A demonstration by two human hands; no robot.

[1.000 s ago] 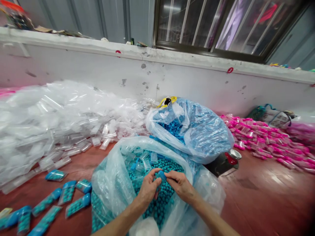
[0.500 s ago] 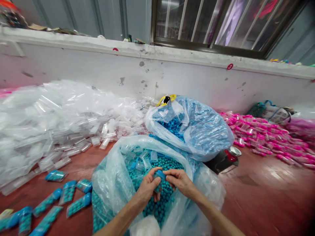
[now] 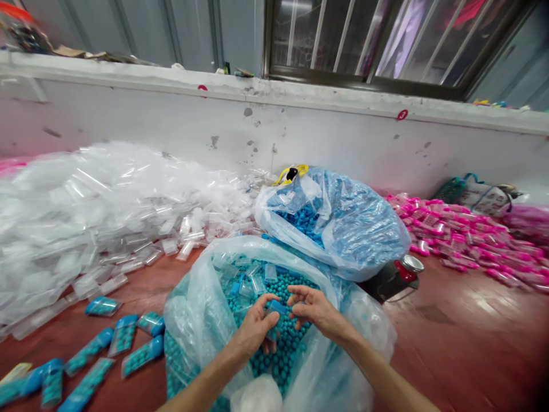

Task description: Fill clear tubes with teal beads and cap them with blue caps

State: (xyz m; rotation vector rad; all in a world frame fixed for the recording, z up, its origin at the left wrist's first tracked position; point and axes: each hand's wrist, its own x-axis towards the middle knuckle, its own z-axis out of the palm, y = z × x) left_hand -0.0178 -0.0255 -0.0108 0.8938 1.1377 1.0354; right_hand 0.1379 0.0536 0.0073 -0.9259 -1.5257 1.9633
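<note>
— Two hands met over the open bag [image 3: 201, 286] of teal beads [image 3: 283, 349], didn't they?

— Yes. The left hand [image 3: 253, 332] was curled around a small clear tube [image 3: 273, 320] with a blue cap, fingers closed on its body so it stood just above the beads. The right hand [image 3: 315, 312] had its fingers loosely spread, the tips touching the capped end [image 3: 278, 308]; it looked like a steadying or pressing touch, not a full grip.

— Why hold it right there?

— Probably so any loose beads would fall back into the bag, which sat slumped open on the red floor [image 3: 450, 343].

— And the rest?

— Filled tubes [image 3: 124, 337] lay to the left on the floor, near a heap of empty clear tubes [image 3: 107, 229]. A second blue bag [image 3: 343, 229] stood behind, with pink packets [image 3: 463, 240] well apart on the right.
</note>
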